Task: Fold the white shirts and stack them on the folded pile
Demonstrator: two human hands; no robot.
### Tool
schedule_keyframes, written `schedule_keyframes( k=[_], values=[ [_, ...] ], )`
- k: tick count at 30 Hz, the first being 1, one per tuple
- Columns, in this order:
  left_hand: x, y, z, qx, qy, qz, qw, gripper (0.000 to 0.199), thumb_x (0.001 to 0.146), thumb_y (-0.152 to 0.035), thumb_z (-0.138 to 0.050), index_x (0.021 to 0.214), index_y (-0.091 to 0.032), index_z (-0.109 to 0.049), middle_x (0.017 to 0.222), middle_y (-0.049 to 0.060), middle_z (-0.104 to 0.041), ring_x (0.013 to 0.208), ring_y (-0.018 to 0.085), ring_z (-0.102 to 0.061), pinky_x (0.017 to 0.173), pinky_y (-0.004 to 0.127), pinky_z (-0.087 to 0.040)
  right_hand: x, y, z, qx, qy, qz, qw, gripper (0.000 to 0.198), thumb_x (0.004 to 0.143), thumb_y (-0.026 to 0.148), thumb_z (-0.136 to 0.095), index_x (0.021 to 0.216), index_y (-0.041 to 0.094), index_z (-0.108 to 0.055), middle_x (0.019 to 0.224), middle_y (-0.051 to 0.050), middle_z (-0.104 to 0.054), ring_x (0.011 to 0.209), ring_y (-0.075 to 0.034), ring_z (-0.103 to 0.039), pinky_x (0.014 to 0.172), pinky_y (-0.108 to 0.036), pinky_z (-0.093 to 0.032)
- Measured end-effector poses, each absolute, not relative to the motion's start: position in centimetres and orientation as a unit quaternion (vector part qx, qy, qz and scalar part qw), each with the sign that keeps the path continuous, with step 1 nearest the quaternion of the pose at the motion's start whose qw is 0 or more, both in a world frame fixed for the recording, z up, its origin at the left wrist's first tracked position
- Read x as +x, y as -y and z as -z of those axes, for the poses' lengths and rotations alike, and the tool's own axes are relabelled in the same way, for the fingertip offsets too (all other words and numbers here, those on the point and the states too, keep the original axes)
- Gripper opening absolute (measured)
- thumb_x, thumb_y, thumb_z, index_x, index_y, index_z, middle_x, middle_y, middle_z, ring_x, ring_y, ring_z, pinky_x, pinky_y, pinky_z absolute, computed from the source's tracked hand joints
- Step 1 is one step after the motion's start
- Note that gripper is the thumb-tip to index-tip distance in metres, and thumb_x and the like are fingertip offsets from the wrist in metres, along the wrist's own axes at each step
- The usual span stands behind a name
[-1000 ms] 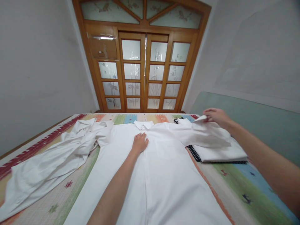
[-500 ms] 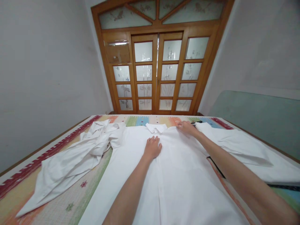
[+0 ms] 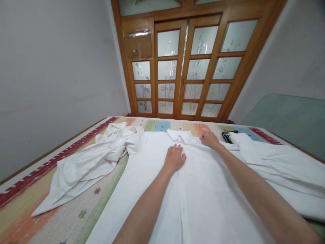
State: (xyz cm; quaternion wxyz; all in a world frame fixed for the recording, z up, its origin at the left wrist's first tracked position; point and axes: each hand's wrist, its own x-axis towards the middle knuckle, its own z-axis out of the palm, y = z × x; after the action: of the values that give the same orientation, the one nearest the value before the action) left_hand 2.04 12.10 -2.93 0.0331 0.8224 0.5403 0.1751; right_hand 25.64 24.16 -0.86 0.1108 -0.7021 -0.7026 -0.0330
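Note:
A white collared shirt (image 3: 154, 169) lies front up on a bed-like surface, its collar (image 3: 179, 135) at the far end. My left hand (image 3: 175, 157) rests on the shirt front just below the collar, beside the button placket, fingers apart and slightly bent. At the shoulder seam right of the collar, my right hand (image 3: 209, 139) has its fingers closed on the shirt's edge. The fingertips there are partly hidden. One crumpled sleeve (image 3: 86, 166) spreads out to the left. White cloth (image 3: 274, 159) lies to the right, partly behind my right forearm.
Beneath the shirt is a striped, patterned cover (image 3: 83, 200). A small black-and-white item (image 3: 225, 136) sits beyond the right-hand cloth. Wooden doors with glass panes (image 3: 167, 71) stand past the far edge, and a pale green board (image 3: 291, 118) leans at the right wall.
The view has tilted down and turned slightly left. On the right, the strip of cover showing between shirt body and white cloth is now covered by fabric. Both hands keep nearly the same places on the shirt.

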Motion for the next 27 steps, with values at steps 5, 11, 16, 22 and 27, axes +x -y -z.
schedule_keyframes(
  k=[5,11,16,22,27],
  values=[
    [2.1,-12.0,2.8,0.827,-0.535,-0.172,0.027,0.043,0.096,-0.033,-0.032,0.131,-0.018,-0.051,0.148,0.008,-0.046,0.137,0.023,-0.037,0.114,0.043,-0.028,25.4,-23.7,1.5,-0.726,0.677,0.080,0.093,0.027,0.092,0.027,-0.047,0.109,0.012,-0.062,0.108,-0.019,-0.065,0.108,-0.030,-0.058,0.085,-0.038,-0.045],
    [1.9,-12.1,3.0,0.830,-0.533,-0.157,0.045,0.054,0.097,-0.043,-0.026,0.142,-0.017,-0.043,0.152,0.008,-0.040,0.142,0.024,-0.031,0.118,0.045,-0.023,25.3,-24.3,1.5,-0.727,0.673,0.093,0.099,0.030,0.094,0.028,-0.043,0.110,0.009,-0.061,0.110,-0.023,-0.064,0.108,-0.033,-0.056,0.087,-0.042,-0.042],
    [1.9,-12.1,3.2,0.823,-0.548,-0.135,0.067,0.061,0.096,-0.052,-0.019,0.150,-0.027,-0.031,0.159,0.002,-0.027,0.147,0.028,-0.018,0.119,0.057,-0.009,24.7,-24.0,1.5,-0.728,0.656,0.110,0.166,0.025,0.089,0.025,-0.047,0.101,0.012,-0.065,0.114,-0.024,-0.062,0.113,-0.037,-0.050,0.091,-0.050,-0.037],
    [2.0,-12.2,2.9,0.819,-0.552,-0.126,0.088,0.063,0.095,-0.055,-0.019,0.151,-0.028,-0.030,0.160,0.001,-0.023,0.148,0.029,-0.014,0.119,0.059,-0.005,21.7,-23.5,1.7,-0.656,0.666,-0.023,0.356,0.031,0.079,0.018,-0.043,0.101,0.015,-0.065,0.090,-0.010,-0.067,0.089,-0.024,-0.060,0.081,-0.035,-0.045],
    [2.1,-12.3,2.9,0.817,-0.555,-0.125,0.092,0.064,0.095,-0.055,-0.019,0.151,-0.026,-0.030,0.160,0.002,-0.022,0.148,0.029,-0.013,0.119,0.059,-0.003,19.0,-23.1,1.8,-0.585,0.733,-0.128,0.322,0.037,0.081,0.027,-0.050,0.112,0.016,-0.065,0.074,-0.001,-0.067,0.070,-0.017,-0.060,0.069,-0.025,-0.044]
  ],
)
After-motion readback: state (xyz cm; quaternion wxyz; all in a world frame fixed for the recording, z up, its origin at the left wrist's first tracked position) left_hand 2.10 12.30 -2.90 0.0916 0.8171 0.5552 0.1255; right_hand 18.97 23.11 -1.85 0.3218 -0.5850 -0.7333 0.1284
